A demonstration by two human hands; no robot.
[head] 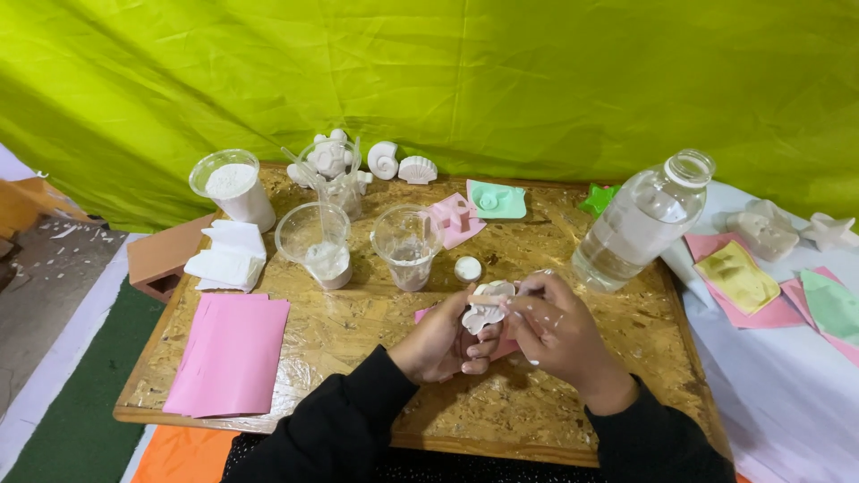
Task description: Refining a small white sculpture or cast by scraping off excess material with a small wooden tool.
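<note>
Above board (pixel 358 331), both hands (pixel 501 335) grip white plaster cast (pixel 486 309).

Both hands (pixel 501 335) w/ white cast (pixel 486 309)

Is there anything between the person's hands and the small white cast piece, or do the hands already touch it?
Nothing stands between them. Both the left hand and the right hand already hold the white cast piece directly, above the board table.
</note>
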